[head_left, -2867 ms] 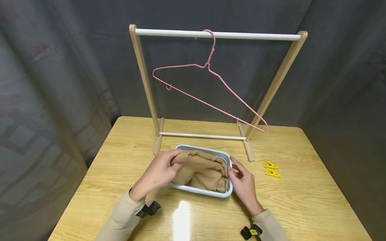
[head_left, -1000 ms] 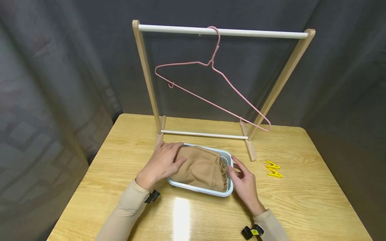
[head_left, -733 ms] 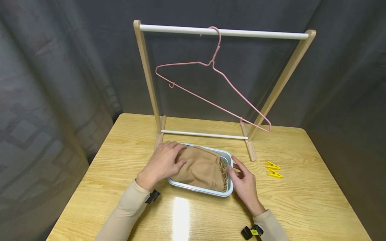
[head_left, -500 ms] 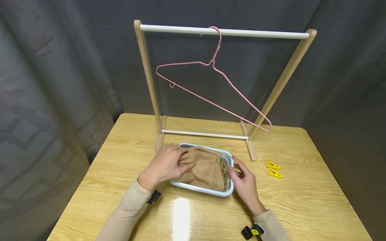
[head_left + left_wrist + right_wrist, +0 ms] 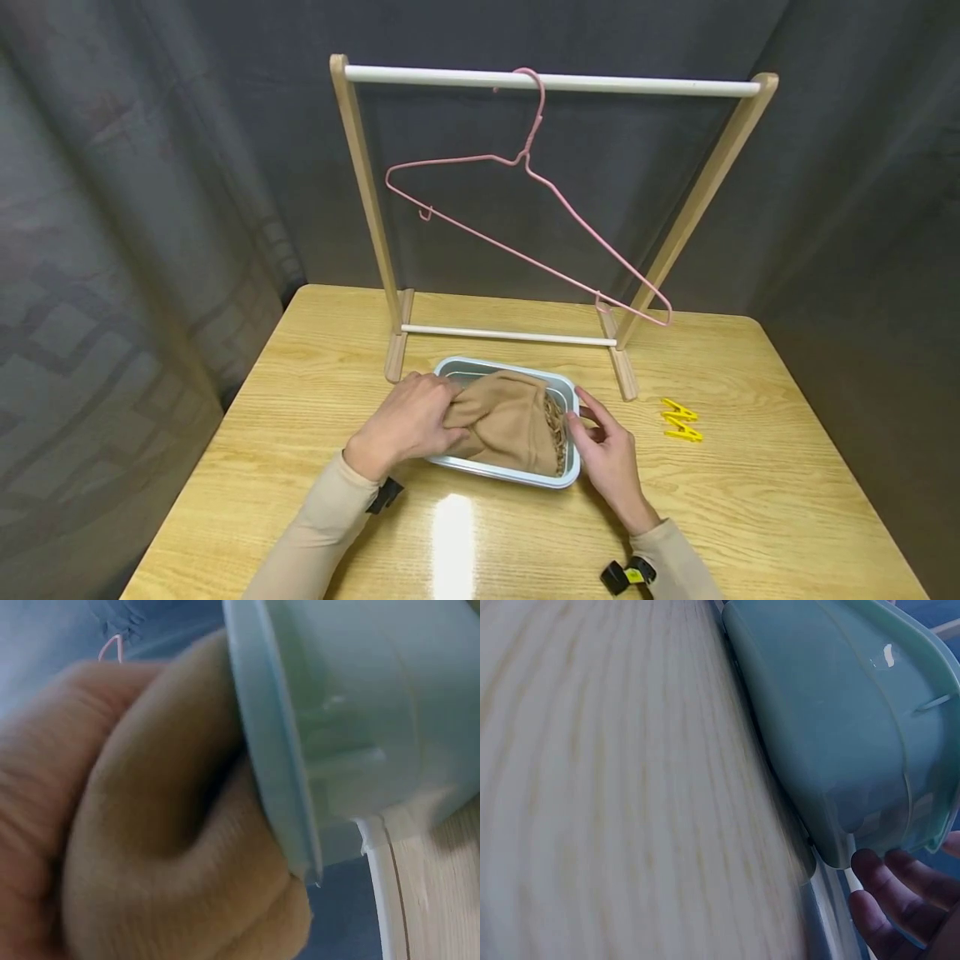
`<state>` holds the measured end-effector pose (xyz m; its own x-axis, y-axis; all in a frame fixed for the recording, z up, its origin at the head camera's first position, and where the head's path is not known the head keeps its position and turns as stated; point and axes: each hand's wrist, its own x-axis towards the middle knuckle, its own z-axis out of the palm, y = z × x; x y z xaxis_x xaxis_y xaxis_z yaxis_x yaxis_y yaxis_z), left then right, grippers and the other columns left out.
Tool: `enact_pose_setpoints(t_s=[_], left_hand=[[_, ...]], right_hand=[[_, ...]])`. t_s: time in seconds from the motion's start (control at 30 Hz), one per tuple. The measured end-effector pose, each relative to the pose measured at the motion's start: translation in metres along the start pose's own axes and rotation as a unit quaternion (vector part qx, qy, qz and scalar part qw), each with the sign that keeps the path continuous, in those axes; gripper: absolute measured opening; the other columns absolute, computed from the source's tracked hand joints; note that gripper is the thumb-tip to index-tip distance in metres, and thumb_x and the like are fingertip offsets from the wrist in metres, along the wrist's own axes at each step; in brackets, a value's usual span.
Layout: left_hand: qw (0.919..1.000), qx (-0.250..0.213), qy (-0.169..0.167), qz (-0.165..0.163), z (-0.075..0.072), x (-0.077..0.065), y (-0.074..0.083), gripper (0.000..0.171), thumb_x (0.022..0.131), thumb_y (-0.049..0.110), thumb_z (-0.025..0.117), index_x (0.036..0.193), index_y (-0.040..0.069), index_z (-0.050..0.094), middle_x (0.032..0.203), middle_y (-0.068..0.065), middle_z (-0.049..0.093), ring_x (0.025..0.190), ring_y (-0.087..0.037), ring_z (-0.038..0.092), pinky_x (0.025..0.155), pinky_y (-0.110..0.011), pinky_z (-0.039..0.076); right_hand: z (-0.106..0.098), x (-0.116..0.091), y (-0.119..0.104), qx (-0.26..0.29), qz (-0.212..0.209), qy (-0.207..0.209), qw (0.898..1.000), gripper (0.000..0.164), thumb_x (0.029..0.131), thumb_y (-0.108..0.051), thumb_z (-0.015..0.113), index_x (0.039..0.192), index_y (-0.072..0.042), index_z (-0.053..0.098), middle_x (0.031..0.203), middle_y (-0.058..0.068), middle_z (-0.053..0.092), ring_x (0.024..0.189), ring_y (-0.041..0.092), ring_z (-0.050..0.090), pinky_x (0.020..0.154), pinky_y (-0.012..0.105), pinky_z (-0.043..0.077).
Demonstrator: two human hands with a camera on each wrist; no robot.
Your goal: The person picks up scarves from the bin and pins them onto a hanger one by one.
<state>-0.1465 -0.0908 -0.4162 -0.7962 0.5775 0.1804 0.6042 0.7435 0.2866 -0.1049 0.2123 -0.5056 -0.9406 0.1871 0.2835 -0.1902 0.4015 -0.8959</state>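
1. Your left hand (image 5: 407, 418) grips the cloth (image 5: 512, 427), which lies mostly in the tub (image 5: 495, 472) between your hands.
2. Your right hand (image 5: 611, 457) holds the tub's rim, probably to keep it steady.

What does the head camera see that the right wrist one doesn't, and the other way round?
Of those two, only the head view shows the brown cloth, the left hand holding it and two yellow clips. Only the right wrist view shows a thin line on the outer wall of the bluish tub. Both show the tub, the right hand and the wooden table.
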Motion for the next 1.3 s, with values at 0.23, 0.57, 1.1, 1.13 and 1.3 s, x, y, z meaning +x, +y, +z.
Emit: enact_pose_setpoints(t_s=[0.23, 0.57, 1.1, 1.13, 1.3], left_hand=[[0.996, 0.025, 0.051, 0.069, -0.008, -0.002, 0.005, 0.031, 0.073, 0.001, 0.076, 0.075, 0.022, 0.054, 0.075, 0.01, 0.051, 0.067, -0.009, 0.044, 0.075, -0.033, 0.05], [0.9898, -0.018, 0.081, 0.116, -0.034, -0.014, 0.008, 0.033, 0.077, -0.009, 0.07, 0.078, 0.019, 0.053, 0.067, 0.011, 0.045, 0.064, -0.006, 0.039, 0.078, -0.035, 0.053], [0.981, -0.139, 0.091, 0.101, -0.059, -0.03, 0.002, 0.029, 0.084, -0.009, 0.069, 0.081, 0.02, 0.064, 0.076, 0.012, 0.054, 0.077, -0.007, 0.048, 0.076, -0.029, 0.044], [0.9772, -0.159, 0.096, 0.102, -0.061, -0.031, 0.001, 0.029, 0.084, -0.01, 0.067, 0.083, 0.019, 0.067, 0.077, 0.012, 0.056, 0.077, -0.006, 0.048, 0.075, -0.028, 0.044], [0.9478, -0.253, 0.143, 0.131, -0.068, -0.037, -0.003, 0.031, 0.086, -0.014, 0.07, 0.088, 0.017, 0.072, 0.082, 0.009, 0.063, 0.079, -0.006, 0.051, 0.074, -0.025, 0.044]], right_hand=[[0.0, 0.0, 0.001, -0.006, 0.001, 0.001, 1.0, 0.043, 0.098, -0.006, 0.074, 0.141, -0.009, 0.07, 0.108, 0.023, 0.08, 0.072, -0.006, 0.07, 0.067, 0.012, 0.055], [-0.001, 0.001, 0.001, -0.011, 0.007, -0.002, 1.0, 0.043, 0.099, -0.008, 0.073, 0.141, -0.011, 0.07, 0.109, 0.021, 0.08, 0.073, -0.007, 0.07, 0.066, 0.011, 0.054], [0.0, 0.0, 0.002, -0.01, 0.006, -0.004, 1.0, 0.042, 0.099, -0.007, 0.073, 0.141, -0.01, 0.07, 0.108, 0.022, 0.08, 0.074, -0.009, 0.07, 0.067, 0.011, 0.054], [0.0, 0.0, 0.002, -0.009, 0.004, -0.004, 1.0, 0.042, 0.099, -0.006, 0.072, 0.141, -0.01, 0.069, 0.108, 0.022, 0.08, 0.074, -0.009, 0.07, 0.067, 0.011, 0.054], [-0.001, 0.001, 0.001, -0.007, 0.001, -0.008, 1.0, 0.042, 0.1, -0.006, 0.071, 0.142, -0.009, 0.069, 0.108, 0.023, 0.08, 0.075, -0.01, 0.07, 0.068, 0.01, 0.054]])
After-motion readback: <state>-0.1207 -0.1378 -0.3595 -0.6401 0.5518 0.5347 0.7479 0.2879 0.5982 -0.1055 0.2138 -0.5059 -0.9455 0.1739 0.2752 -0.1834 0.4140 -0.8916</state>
